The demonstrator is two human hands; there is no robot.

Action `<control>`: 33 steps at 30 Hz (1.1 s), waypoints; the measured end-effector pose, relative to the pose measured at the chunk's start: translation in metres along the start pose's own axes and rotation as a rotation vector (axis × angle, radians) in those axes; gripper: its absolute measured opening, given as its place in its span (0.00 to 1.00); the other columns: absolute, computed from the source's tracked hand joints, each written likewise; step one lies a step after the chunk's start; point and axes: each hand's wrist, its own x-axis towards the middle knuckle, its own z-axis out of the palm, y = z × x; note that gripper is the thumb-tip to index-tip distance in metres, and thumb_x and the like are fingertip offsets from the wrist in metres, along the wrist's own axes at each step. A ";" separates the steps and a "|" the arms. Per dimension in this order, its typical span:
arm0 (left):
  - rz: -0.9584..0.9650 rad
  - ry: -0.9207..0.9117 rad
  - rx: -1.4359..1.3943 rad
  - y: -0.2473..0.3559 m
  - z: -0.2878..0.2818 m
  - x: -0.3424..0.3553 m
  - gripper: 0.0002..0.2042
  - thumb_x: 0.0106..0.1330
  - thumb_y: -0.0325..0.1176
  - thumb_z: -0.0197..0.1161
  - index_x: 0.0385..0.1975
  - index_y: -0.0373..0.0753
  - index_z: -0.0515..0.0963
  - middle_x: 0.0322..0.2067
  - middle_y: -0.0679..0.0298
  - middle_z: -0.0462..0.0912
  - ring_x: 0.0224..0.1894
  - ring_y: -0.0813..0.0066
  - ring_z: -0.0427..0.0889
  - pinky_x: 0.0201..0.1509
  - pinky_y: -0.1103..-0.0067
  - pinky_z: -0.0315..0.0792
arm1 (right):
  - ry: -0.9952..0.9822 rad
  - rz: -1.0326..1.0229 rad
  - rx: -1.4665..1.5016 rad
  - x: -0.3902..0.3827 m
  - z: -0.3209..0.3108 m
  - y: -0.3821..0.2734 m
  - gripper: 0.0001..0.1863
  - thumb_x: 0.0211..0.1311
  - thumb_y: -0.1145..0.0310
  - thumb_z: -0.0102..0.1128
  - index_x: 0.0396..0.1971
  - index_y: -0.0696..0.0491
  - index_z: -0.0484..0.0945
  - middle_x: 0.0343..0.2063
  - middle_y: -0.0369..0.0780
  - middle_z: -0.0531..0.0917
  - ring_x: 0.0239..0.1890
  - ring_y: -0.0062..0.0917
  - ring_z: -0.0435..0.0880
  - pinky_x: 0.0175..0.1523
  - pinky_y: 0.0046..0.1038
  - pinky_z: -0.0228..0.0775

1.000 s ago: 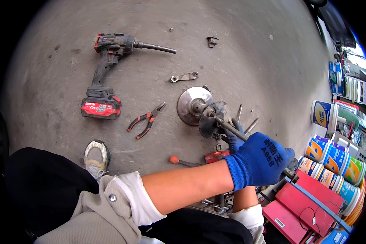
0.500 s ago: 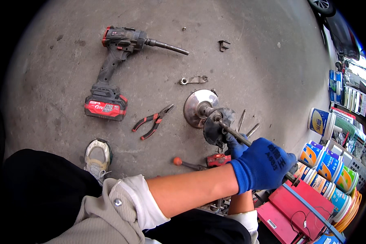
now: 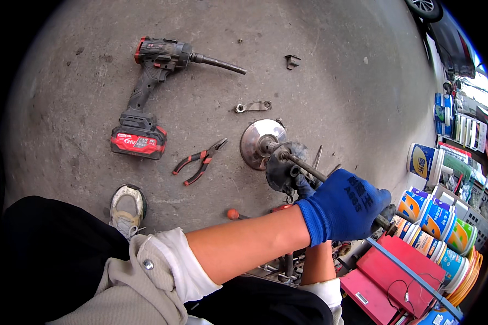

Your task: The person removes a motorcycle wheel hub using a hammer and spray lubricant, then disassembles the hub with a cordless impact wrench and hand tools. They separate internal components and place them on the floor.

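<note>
My left hand [image 3: 347, 208], in a blue knit glove, is closed round a long metal bar [image 3: 308, 167]. The bar's far end meets a dark round metal part [image 3: 279, 172] with a small tube on its side; its near end sticks out past my fist. Mostly hidden behind the left hand, my right hand [image 3: 305, 188] grips the lower edge of the dark part. Beyond that part, and seemingly joined to it by a short shaft, is a shiny metal disc [image 3: 259, 132] close to the floor.
On the concrete lie a cordless impact wrench [image 3: 162, 57], red-black pliers [image 3: 200, 161], a small metal link [image 3: 253, 106] and a bracket [image 3: 292, 62]. Pink-red boxes [image 3: 398, 265] and paint buckets [image 3: 424, 162] stand at right. My shoe [image 3: 127, 208] is at left.
The view has shifted slightly. My left hand and the near end of the bar have moved up a little, and the red tool beneath is now mostly covered by my forearm.
</note>
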 end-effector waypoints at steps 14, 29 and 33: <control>0.076 0.089 0.018 -0.001 -0.002 -0.012 0.07 0.53 0.35 0.62 0.27 0.41 0.73 0.18 0.55 0.80 0.21 0.56 0.83 0.23 0.67 0.71 | -0.016 -0.014 -0.023 0.008 0.009 -0.008 0.18 0.62 0.60 0.63 0.45 0.57 0.81 0.35 0.46 0.86 0.35 0.39 0.84 0.42 0.37 0.75; 0.048 0.006 0.073 -0.005 0.008 -0.007 0.13 0.52 0.43 0.69 0.29 0.45 0.74 0.17 0.60 0.78 0.21 0.57 0.81 0.22 0.67 0.71 | -0.016 -0.048 -0.004 0.008 0.013 0.008 0.18 0.61 0.60 0.63 0.46 0.57 0.81 0.37 0.47 0.86 0.38 0.42 0.84 0.45 0.38 0.74; 0.132 -0.022 0.121 -0.006 0.023 -0.012 0.12 0.48 0.40 0.68 0.28 0.46 0.74 0.17 0.61 0.79 0.21 0.59 0.82 0.22 0.67 0.72 | -0.003 -0.065 0.006 0.002 0.006 0.028 0.19 0.60 0.61 0.64 0.46 0.57 0.81 0.37 0.47 0.86 0.39 0.43 0.84 0.46 0.38 0.74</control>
